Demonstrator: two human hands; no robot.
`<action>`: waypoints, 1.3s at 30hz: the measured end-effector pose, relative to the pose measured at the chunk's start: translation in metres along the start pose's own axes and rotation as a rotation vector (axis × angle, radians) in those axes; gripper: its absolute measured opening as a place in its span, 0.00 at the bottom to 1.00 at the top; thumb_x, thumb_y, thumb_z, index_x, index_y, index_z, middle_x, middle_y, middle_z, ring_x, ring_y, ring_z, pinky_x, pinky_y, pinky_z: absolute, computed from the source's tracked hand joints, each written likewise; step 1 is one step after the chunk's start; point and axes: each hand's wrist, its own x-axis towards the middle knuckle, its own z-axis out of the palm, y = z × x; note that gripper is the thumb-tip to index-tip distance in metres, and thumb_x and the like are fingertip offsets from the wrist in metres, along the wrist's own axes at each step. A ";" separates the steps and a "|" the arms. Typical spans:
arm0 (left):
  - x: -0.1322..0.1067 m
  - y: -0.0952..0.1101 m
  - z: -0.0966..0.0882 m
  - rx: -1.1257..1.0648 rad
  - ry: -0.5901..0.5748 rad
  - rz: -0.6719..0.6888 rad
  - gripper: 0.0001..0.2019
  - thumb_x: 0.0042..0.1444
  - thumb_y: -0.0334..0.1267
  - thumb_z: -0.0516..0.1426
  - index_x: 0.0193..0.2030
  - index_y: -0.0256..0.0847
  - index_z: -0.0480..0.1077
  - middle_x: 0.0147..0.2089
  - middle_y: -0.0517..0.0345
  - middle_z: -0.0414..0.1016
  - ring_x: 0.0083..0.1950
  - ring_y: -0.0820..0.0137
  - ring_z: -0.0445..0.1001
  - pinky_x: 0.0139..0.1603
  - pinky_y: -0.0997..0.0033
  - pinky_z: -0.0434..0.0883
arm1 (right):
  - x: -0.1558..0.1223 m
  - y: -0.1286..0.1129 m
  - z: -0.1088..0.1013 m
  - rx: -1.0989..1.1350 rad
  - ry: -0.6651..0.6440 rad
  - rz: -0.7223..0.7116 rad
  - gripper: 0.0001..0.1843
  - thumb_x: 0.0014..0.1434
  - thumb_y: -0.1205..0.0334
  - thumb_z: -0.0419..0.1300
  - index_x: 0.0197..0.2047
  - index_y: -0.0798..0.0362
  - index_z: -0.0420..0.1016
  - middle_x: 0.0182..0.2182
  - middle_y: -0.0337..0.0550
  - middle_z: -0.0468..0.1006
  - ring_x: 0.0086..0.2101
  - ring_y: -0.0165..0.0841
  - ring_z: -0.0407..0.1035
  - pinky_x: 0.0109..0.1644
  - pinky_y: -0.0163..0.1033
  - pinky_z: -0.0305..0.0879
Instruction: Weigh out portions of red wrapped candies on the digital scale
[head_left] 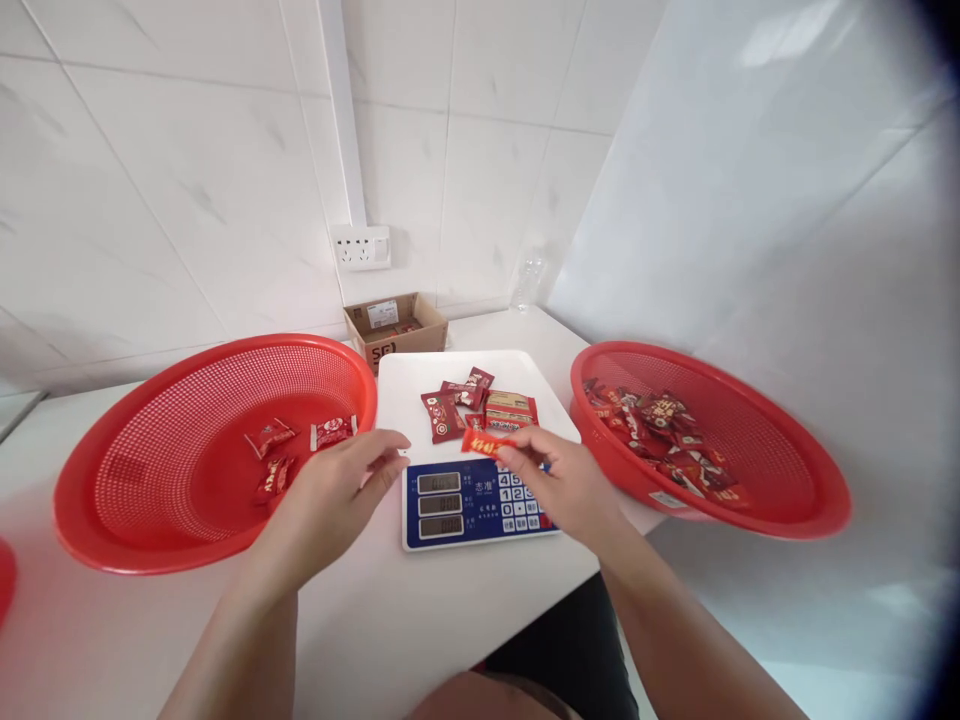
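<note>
My right hand point(559, 480) pinches one end of a red wrapped candy bar point(484, 443) with yellow lettering, holding it over the front of the scale's white pan point(405, 390). Just behind it, several dark red snack packets point(444, 416) and a red-and-tan packet point(510, 408) lie on the pan. My left hand point(341, 490) hovers at the pan's left front, between the scale and the left red basket point(172, 400). Its thumb and fingertips are slightly apart, with nothing seen between them. Below is the scale's blue panel point(480, 500) with keys and displays, partly covered by my right hand.
A few red packets point(270, 437) lie in the left basket. The right red basket point(780, 440) is tilted and holds a heap of wrapped snacks point(667, 430). Behind the scale stand an open cardboard box point(431, 325) and a clear plastic bottle point(529, 283). A wall socket point(361, 248) is above.
</note>
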 end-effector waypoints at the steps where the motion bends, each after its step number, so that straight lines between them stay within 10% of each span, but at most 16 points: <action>1: 0.000 -0.001 -0.002 -0.008 0.038 -0.015 0.11 0.61 0.46 0.49 0.42 0.47 0.69 0.40 0.60 0.78 0.42 0.67 0.76 0.39 0.71 0.70 | 0.000 0.001 -0.005 0.009 0.040 0.023 0.11 0.59 0.54 0.54 0.30 0.49 0.72 0.26 0.37 0.76 0.27 0.31 0.68 0.31 0.34 0.62; 16: 0.000 0.000 -0.004 0.006 0.074 -0.028 0.09 0.60 0.45 0.51 0.37 0.47 0.69 0.36 0.64 0.78 0.38 0.70 0.75 0.34 0.75 0.69 | -0.004 0.004 -0.016 0.030 0.062 0.051 0.12 0.59 0.52 0.55 0.35 0.50 0.74 0.30 0.40 0.78 0.30 0.33 0.70 0.32 0.35 0.64; 24: -0.001 0.009 0.010 -0.074 -0.197 0.086 0.15 0.59 0.51 0.52 0.48 0.51 0.70 0.40 0.63 0.77 0.41 0.71 0.74 0.39 0.74 0.69 | -0.013 -0.010 -0.001 -0.001 -0.151 -0.089 0.10 0.60 0.57 0.54 0.31 0.51 0.72 0.24 0.36 0.75 0.25 0.27 0.64 0.28 0.32 0.59; 39: 0.000 0.012 0.014 -0.086 -0.355 0.217 0.17 0.65 0.43 0.45 0.24 0.41 0.57 0.25 0.65 0.60 0.27 0.76 0.57 0.26 0.75 0.55 | -0.018 -0.013 0.010 -0.025 -0.240 -0.162 0.11 0.62 0.59 0.53 0.31 0.52 0.72 0.25 0.37 0.73 0.27 0.28 0.64 0.30 0.32 0.56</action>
